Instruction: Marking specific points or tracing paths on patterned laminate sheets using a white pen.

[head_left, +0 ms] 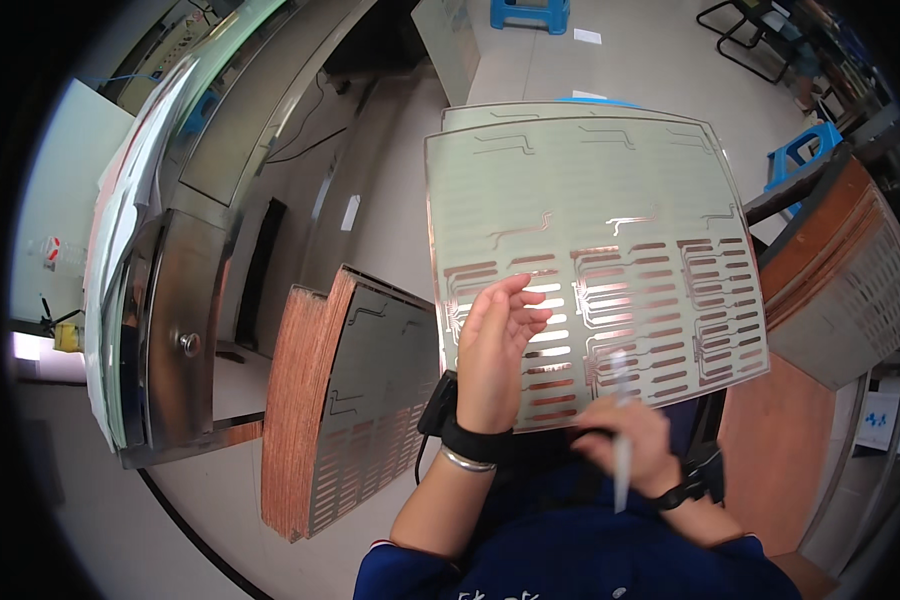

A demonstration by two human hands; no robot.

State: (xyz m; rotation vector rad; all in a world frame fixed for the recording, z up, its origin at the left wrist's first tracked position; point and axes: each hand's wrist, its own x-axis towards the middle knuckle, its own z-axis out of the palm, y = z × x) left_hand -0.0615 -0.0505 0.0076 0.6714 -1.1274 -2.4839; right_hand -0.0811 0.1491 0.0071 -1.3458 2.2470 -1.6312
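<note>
In front of me a large pale circuit board panel [570, 190] with shiny copper tracks and pads tilts upright, and the edge of a second panel [570, 110] shows behind it. My left hand [505, 325] is over the panel's lower left part, fingers loosely curled and apart, with nothing seen in it; whether it touches the surface I cannot tell. At the panel's lower edge my right hand [635, 440], blurred by motion, is closed around a slim whitish pen-like tool [622, 470]. Its tip and exact kind are smeared.
On the left stands a thick stack of copper-edged panels [295, 420], beside a metal cabinet [185, 300] with papers on top. Another stack of panels [850, 280] leans on a rack at the right. Blue stools [530, 15] and a black chair frame [740, 40] are farther back.
</note>
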